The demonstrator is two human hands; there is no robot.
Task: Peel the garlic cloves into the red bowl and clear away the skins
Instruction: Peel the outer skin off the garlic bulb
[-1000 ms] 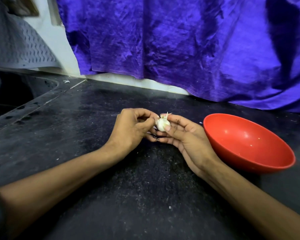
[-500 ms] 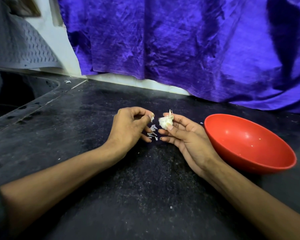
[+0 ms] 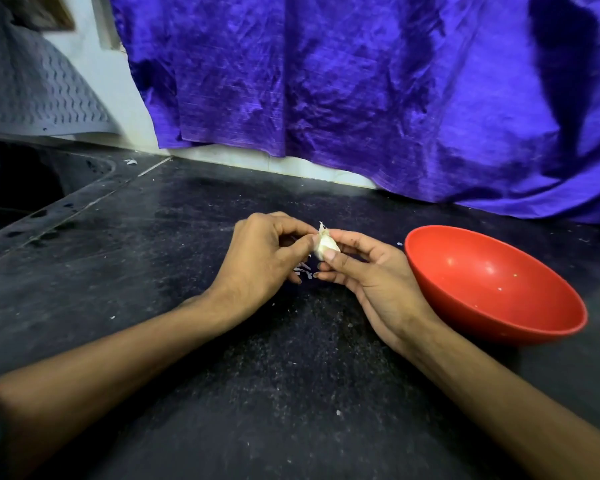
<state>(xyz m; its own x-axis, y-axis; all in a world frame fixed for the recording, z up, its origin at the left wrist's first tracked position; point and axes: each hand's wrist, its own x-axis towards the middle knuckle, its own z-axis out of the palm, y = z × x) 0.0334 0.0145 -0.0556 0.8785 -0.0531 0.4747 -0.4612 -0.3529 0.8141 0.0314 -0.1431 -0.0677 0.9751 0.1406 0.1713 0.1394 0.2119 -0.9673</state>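
A small white garlic piece [image 3: 325, 244] with a papery tip is held just above the dark counter. My right hand [image 3: 371, 275] pinches it between thumb and fingers from the right. My left hand [image 3: 260, 259] has its fingers curled and its thumb and fingertips pinch the garlic's left side. A few white skin flakes [image 3: 302, 269] lie on the counter under the hands, partly hidden by my left fingers. The red bowl [image 3: 492, 285] stands to the right of my right hand, tilted toward me, with only tiny specks inside.
The black stone counter [image 3: 187, 237] is dusted with pale specks. A purple cloth [image 3: 361, 91] hangs along the back wall and drapes onto the counter behind the bowl. A dark sink recess [image 3: 21, 188] lies at the far left, with a grey textured mat [image 3: 32, 91] above it.
My left hand had pulled away to the left and dropped skin flakes on the counter. It has now come back to the garlic and pinches it again. The bowl stays where it was.
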